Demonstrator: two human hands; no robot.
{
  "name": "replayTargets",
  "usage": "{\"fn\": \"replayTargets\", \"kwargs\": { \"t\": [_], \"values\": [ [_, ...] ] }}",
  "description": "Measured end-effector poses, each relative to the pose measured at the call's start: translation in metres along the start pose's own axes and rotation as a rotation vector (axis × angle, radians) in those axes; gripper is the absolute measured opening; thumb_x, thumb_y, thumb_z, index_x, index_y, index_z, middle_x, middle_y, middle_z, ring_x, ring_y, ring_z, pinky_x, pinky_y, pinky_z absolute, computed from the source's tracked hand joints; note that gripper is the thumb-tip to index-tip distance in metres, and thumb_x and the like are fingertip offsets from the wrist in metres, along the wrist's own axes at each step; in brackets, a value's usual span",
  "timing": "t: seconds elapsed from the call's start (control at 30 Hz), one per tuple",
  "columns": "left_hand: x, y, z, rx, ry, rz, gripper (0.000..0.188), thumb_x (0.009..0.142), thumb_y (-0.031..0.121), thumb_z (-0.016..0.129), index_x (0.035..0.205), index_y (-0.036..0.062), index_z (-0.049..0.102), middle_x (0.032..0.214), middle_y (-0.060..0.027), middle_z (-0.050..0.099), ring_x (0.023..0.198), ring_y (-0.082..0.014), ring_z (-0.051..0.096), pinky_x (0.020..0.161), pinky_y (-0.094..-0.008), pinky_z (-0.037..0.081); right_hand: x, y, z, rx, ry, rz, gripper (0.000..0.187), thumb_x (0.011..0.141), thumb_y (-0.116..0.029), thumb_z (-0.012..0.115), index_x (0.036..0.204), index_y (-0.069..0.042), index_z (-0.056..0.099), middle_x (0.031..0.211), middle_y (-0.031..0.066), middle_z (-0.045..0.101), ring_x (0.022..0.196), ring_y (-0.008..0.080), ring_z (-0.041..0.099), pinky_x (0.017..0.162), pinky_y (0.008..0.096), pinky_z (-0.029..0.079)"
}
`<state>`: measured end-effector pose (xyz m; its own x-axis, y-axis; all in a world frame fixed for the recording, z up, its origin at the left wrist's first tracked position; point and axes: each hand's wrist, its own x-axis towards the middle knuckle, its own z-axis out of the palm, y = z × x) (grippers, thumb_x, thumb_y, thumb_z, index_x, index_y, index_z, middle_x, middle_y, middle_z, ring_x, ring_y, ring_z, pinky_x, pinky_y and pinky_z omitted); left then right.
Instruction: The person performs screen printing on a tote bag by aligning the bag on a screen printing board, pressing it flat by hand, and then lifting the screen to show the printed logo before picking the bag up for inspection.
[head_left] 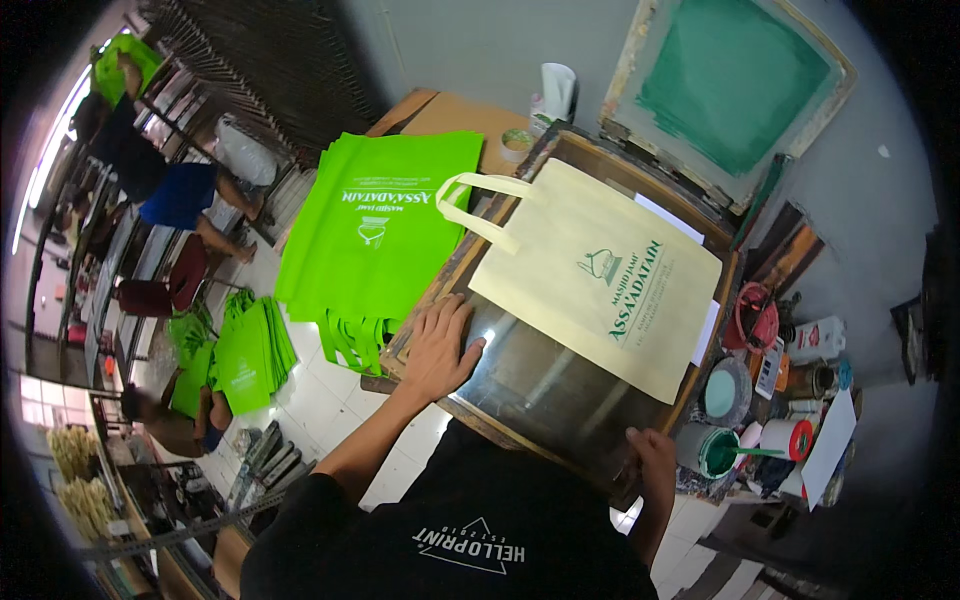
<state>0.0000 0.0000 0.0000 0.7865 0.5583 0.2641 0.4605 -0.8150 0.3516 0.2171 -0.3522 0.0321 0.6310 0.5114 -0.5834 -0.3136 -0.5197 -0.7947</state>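
A cream cloth tote bag (560, 285) with green print lies flat and slanted on a glass-topped wooden printing table (540, 375). Its two handles stick out over the table's left edge. My left hand (437, 345) rests on that edge and the glass, fingers stretched out, thumb apart, holding nothing. At the near right corner, my right hand (655, 460) is curled at the table's edge with its thumb up; its fingers are partly hidden. To the left lies a stack of bright green tote bags (385, 220) with white print, handles hanging toward me.
A screen frame (735, 85) with green mesh leans on the wall behind. Paint tubs (718, 452), a red container (755, 315) and bottles crowd the right side. More green bags (250, 355) sit on the floor at left. Two people (150, 165) are near the racks and the floor bags.
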Motion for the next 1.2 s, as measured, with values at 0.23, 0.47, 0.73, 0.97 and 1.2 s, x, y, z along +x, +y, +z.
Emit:
{"fn": "replayTargets", "kwargs": {
  "t": [0.23,0.47,0.73,0.97,1.2],
  "values": [
    [-0.001,-0.003,-0.011,-0.045,-0.011,-0.031,0.062,0.098,0.037,0.067,0.146,0.0018,0.050,0.155,-0.0221,0.049,0.146,-0.0407,0.042,0.123,-0.0579,0.029,0.003,0.007,0.013,0.036,0.007,-0.039,0.031,0.097,-0.020,0.074,0.071,-0.008,0.062,0.058,0.0017,0.058,0.045,0.0104,0.052,0.045,0.0268,0.038],
    [0.001,0.001,-0.009,-0.055,-0.013,-0.031,0.066,0.098,0.037,0.067,0.150,0.0016,0.046,0.156,-0.0214,0.049,0.147,-0.0410,0.042,0.124,-0.0576,0.028,-0.002,-0.004,0.012,0.018,-0.002,-0.029,0.033,0.097,-0.021,0.075,0.070,-0.010,0.060,0.059,0.0036,0.061,0.045,0.0099,0.052,0.044,0.0269,0.037],
    [0.001,0.001,-0.007,-0.059,0.011,-0.029,0.066,0.098,0.035,0.067,0.149,-0.0003,0.046,0.152,-0.0238,0.051,0.146,-0.0405,0.043,0.123,-0.0538,0.030,-0.008,-0.010,0.009,0.023,-0.084,0.058,0.032,0.098,-0.027,0.075,0.078,-0.005,0.064,0.067,0.0056,0.065,0.050,0.0117,0.057,0.047,0.0293,0.046],
    [0.000,-0.003,-0.003,-0.014,-0.017,-0.001,0.071,0.097,0.033,0.070,0.152,0.0000,0.042,0.155,-0.0239,0.049,0.145,-0.0428,0.043,0.124,-0.0579,0.028,-0.008,-0.002,0.009,0.045,-0.066,0.054,0.028,0.099,-0.028,0.073,0.087,-0.002,0.071,0.068,0.0071,0.067,0.050,0.0128,0.060,0.046,0.0295,0.045],
    [0.000,-0.001,-0.005,-0.075,-0.015,-0.037,0.072,0.097,0.033,0.070,0.153,-0.0001,0.040,0.155,-0.0245,0.048,0.147,-0.0420,0.042,0.125,-0.0584,0.026,-0.010,-0.008,0.009,-0.033,-0.085,0.026,0.026,0.099,-0.026,0.073,0.090,-0.002,0.071,0.070,0.0062,0.068,0.052,0.0121,0.061,0.050,0.0296,0.048]
  ]
}}
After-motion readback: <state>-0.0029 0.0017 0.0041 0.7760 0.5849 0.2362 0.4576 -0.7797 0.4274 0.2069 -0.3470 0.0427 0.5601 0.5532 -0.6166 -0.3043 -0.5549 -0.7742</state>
